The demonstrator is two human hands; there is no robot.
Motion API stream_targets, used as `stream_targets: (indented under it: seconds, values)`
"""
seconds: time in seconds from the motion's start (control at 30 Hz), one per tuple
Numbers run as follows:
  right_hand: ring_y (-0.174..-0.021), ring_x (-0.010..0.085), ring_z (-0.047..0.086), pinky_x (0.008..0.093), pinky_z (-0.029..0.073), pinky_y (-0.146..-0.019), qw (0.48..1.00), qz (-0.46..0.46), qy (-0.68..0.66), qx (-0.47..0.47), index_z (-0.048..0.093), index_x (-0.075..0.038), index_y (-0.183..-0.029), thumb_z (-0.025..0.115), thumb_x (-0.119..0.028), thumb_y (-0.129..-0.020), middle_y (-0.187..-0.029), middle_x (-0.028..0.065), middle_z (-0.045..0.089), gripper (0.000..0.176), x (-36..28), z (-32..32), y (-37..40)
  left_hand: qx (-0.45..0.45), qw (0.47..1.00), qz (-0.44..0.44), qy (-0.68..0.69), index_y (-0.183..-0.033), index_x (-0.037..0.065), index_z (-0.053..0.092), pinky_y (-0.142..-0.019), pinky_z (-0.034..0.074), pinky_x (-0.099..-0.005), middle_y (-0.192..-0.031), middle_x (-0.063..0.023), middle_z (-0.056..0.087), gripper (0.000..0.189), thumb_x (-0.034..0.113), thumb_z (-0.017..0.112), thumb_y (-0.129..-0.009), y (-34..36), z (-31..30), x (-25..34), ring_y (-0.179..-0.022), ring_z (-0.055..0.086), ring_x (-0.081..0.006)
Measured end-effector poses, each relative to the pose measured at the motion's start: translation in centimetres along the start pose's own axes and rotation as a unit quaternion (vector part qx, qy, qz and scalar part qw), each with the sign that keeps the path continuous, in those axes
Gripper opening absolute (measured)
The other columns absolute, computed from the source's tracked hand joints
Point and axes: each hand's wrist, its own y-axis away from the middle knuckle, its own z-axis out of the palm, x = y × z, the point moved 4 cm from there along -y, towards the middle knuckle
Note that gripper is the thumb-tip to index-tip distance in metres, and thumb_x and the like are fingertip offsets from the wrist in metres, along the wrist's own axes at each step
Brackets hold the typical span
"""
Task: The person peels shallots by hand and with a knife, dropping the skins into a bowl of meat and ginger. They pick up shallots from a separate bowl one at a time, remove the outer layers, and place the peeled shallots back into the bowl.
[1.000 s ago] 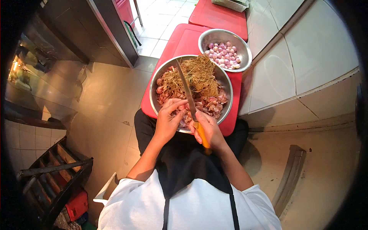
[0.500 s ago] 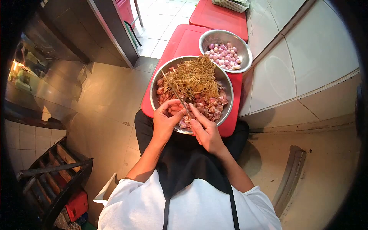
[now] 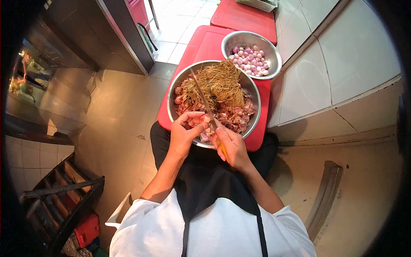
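A large metal bowl (image 3: 171, 100) rests on a red table (image 3: 195, 43) in front of me. Dry tan roots (image 3: 218, 83) are heaped in it, above reddish shallots and loose skins (image 3: 242, 118). My right hand (image 3: 231, 145) is closed around the yellow handle of a knife (image 3: 201, 94), whose blade points up and left over the bowl. Over the near part of the bowl, my left hand (image 3: 184, 135) pinches a small shallot (image 3: 206, 118) beside the blade. A smaller metal bowl (image 3: 229, 42) behind on the right contains peeled purple-white shallots (image 3: 252, 60).
Another red table (image 3: 244, 19) stands at the back, with a light plastic basket (image 3: 259, 5) on it. A tiled wall (image 3: 359, 55) runs along the right. At the lower left is a dark slatted wooden rack (image 3: 64, 188), with a red object below it.
The knife has turned steeper, and its yellow handle now shows in my right hand. My left hand has barely moved.
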Motion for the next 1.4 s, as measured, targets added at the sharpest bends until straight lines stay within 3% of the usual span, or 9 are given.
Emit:
stream_targets:
  seconds: [0.33,0.53,0.63,0.73,0.93,1.1,1.17,1.27,1.4]
  values:
    - [-0.042,0.0059,0.044,0.0212,0.034,-0.038,0.997,0.016,-0.053,0.055,0.059,-0.006,-0.131,0.043,-0.044,-0.108,-0.068,0.0007,0.054,0.048,2.0,-2.1,-1.6,-0.045,0.999,0.009,0.024,-0.121,-0.002,0.063,-0.091,0.053,-0.0273,-0.116,-0.0111,0.07,0.036,-0.006,0.071,-0.087,0.3,0.0,0.3,-0.106,0.067,-0.0152]
    - [-0.042,0.0039,0.042,0.0203,0.032,-0.038,0.997,0.007,0.055,0.05,0.05,-0.007,-0.147,0.047,-0.034,-0.108,-0.07,-0.0012,0.054,0.048,0.7,-1.8,-1.0,-0.056,0.997,0.049,-0.021,-0.122,-0.003,0.063,-0.092,0.054,-0.0259,-0.118,-0.0083,0.068,0.035,-0.008,0.068,-0.088,0.2,-0.1,0.2,-0.106,0.066,-0.0128]
    - [-0.05,0.003,0.046,0.0179,0.036,-0.045,0.998,-0.019,0.043,0.034,0.044,-0.006,-0.151,0.053,-0.026,-0.105,-0.072,-0.0023,0.055,0.052,-1.3,-1.1,-0.1,-0.058,0.995,0.076,-0.019,-0.121,-0.003,0.064,-0.092,0.054,-0.0255,-0.12,-0.0083,0.066,0.034,-0.01,0.068,-0.088,0.1,0.0,0.4,-0.106,0.066,-0.0133]
    - [-0.072,0.0102,0.063,0.0215,0.049,-0.066,0.991,-0.045,0.124,0.017,0.045,-0.001,-0.149,0.058,-0.021,-0.102,-0.087,0.0053,0.067,0.053,-2.3,-1.0,0.5,-0.056,0.99,0.12,-0.039,-0.12,-0.005,0.064,-0.093,0.054,-0.027,-0.122,-0.0105,0.065,0.034,-0.012,0.067,-0.086,0.1,0.0,0.5,-0.107,0.066,-0.015]
    - [-0.122,0.0219,0.062,0.0322,0.044,-0.104,0.967,-0.148,0.206,-0.011,0.045,0.006,-0.146,0.059,-0.017,-0.1,-0.134,0.0213,0.063,0.052,-3.0,-0.5,0.4,-0.039,0.985,0.141,-0.089,-0.117,-0.005,0.064,-0.093,0.056,-0.0296,-0.125,-0.0141,0.065,0.034,-0.016,0.065,-0.085,0.7,0.7,1.3,-0.105,0.069,-0.0183]
    - [-0.13,0.0226,0.056,0.0325,0.041,-0.108,0.98,-0.099,0.173,-0.009,0.045,0.006,-0.146,0.057,-0.018,-0.101,-0.139,0.0209,0.06,0.052,-3.0,0.1,0.9,-0.018,0.948,0.225,-0.226,-0.108,-0.004,0.069,-0.091,0.056,-0.0319,-0.121,-0.015,0.069,0.03,-0.014,0.068,-0.081,1.3,0.9,2.6,-0.107,0.068,-0.0209]
    - [-0.123,0.022,0.059,0.0311,0.043,-0.103,0.985,-0.074,0.158,-0.004,0.045,0.005,-0.146,0.057,-0.019,-0.102,-0.135,0.0193,0.062,0.051,-2.7,0.3,1.0,-0.001,0.924,0.256,-0.282,-0.106,-0.002,0.07,-0.088,0.056,-0.0315,-0.116,-0.0139,0.071,0.029,-0.012,0.071,-0.079,1.5,1.0,2.9,-0.103,0.07,-0.0206]
    - [-0.091,0.0159,0.066,0.0247,0.05,-0.078,0.993,-0.029,0.116,0.002,0.047,0.001,-0.147,0.056,-0.021,-0.103,-0.11,0.0127,0.068,0.05,-2.2,0.4,1.0,0.018,0.875,0.31,-0.371,-0.104,0.0,0.071,-0.086,0.057,-0.0312,-0.108,-0.0127,0.074,0.029,-0.011,0.074,-0.076,1.8,1.2,3.7,-0.099,0.072,-0.0214]
    - [-0.052,0.0038,0.046,0.0179,0.035,-0.045,1.0,0.016,0.001,0.014,0.047,-0.005,-0.15,0.053,-0.026,-0.106,-0.076,-0.0001,0.054,0.049,-1.6,0.8,1.0,0.014,0.843,0.364,-0.395,-0.102,0.001,0.071,-0.085,0.057,-0.0316,-0.108,-0.0125,0.074,0.03,-0.011,0.075,-0.075,1.9,1.7,4.3,-0.099,0.072,-0.0237]
